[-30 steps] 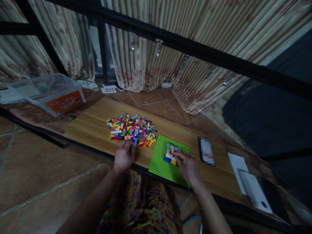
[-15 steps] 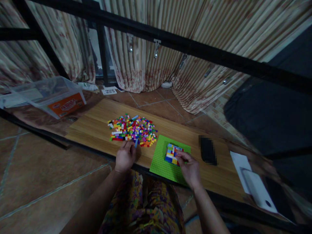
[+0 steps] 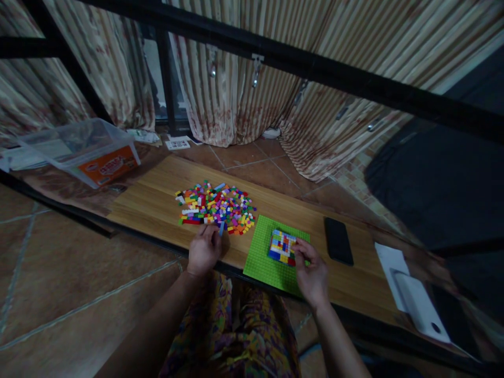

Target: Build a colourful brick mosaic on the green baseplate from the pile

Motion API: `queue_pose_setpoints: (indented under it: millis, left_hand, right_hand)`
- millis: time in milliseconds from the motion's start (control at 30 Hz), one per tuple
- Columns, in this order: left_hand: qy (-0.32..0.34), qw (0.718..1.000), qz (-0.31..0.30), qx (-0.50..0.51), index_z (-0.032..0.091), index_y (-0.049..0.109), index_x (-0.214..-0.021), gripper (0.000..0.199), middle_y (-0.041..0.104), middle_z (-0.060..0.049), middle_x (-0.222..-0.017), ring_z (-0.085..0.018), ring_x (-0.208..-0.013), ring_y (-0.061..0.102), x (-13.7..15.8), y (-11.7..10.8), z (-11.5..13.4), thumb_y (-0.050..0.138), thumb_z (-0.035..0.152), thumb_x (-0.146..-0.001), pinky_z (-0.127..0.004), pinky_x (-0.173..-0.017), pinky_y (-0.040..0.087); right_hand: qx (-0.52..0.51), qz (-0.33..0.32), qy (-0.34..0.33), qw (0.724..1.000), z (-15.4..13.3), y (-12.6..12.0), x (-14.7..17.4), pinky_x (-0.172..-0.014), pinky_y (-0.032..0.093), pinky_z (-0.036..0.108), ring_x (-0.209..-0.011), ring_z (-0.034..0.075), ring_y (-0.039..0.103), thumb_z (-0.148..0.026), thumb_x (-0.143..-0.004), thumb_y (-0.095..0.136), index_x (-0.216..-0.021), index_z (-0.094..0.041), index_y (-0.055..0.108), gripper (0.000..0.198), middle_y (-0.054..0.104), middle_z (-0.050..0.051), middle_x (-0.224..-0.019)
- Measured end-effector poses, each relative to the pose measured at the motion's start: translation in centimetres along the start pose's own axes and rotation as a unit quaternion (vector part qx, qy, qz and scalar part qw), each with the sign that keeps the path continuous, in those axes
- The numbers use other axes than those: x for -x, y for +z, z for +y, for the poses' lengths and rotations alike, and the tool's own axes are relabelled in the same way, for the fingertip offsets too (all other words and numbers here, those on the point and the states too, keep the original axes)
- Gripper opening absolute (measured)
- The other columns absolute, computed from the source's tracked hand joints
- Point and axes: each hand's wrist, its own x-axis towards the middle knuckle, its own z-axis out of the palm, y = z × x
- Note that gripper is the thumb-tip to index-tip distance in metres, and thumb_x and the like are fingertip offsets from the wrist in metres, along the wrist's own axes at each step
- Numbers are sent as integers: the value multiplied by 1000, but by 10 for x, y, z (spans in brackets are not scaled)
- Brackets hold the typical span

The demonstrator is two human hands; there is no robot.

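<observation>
My left hand (image 3: 203, 249) is closed on a long light-blue toy brick (image 3: 221, 228), at the near edge of a pile of loose coloured bricks (image 3: 218, 205). A block of many-coloured bricks (image 3: 281, 247) sits on the green baseplate (image 3: 258, 257). Over the right side of that block is my right hand (image 3: 313, 270), thumb and forefinger pinched together. Whatever those fingertips hold, if anything, is too small to make out. Part of the baseplate's right side is hidden behind this hand.
Right of the baseplate a black phone (image 3: 338, 241) lies on the wooden table (image 3: 145, 205). Farther right are a paper sheet (image 3: 389, 265) and a white device (image 3: 423, 310). At far left stands a clear plastic box (image 3: 79, 144) with an orange label. A dark bar (image 3: 315, 68) crosses above.
My right hand has shifted slightly right across the brick block, uncovering more of its top. My left hand still holds the light-blue brick by the pile. The view has tilted a little.
</observation>
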Motion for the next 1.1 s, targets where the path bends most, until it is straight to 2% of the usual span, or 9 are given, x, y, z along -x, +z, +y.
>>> queue_pose_setpoints:
  millis: [233, 500, 833, 1100]
  left_hand:
    - [-2, 1000, -2, 6, 19, 61, -90, 13, 65, -7, -94, -20, -84, 64, 0, 0, 0, 48, 21, -87, -30, -75, 50]
    - [-3, 1000, 0, 10, 20, 60, -88, 13, 63, -6, -90, -19, -80, 63, 1, -1, 3, 47, 20, -88, -29, -73, 50]
    - [3, 1000, 13, 25, 20, 59, -91, 12, 64, -6, -93, -18, -83, 64, 2, -1, 4, 48, 19, -88, -29, -76, 52]
    - [-36, 999, -5, 16, 21, 59, -94, 12, 64, -6, -100, -19, -86, 65, 5, -2, 7, 56, 30, -86, -29, -74, 52]
  right_hand:
    - [74, -43, -45, 995, 2, 4, 4, -89, 49, 39, -98, 22, 64, -27, -89, 43, -102, -18, 67, 29, 72, 9, -99]
    - [135, -23, -83, 987, -1, 8, 10, -86, 51, 38, -89, 21, 67, -24, -89, 40, -118, -17, 62, 37, 72, 9, -98]
    - [164, 7, -120, 979, 9, 14, 18, -89, 51, 40, -95, 22, 66, -23, -89, 41, -109, -15, 66, 33, 71, 11, -106]
    - [171, 33, -128, 976, 10, 20, 21, -88, 50, 41, -93, 23, 66, -24, -89, 42, -108, -16, 66, 31, 71, 10, -105]
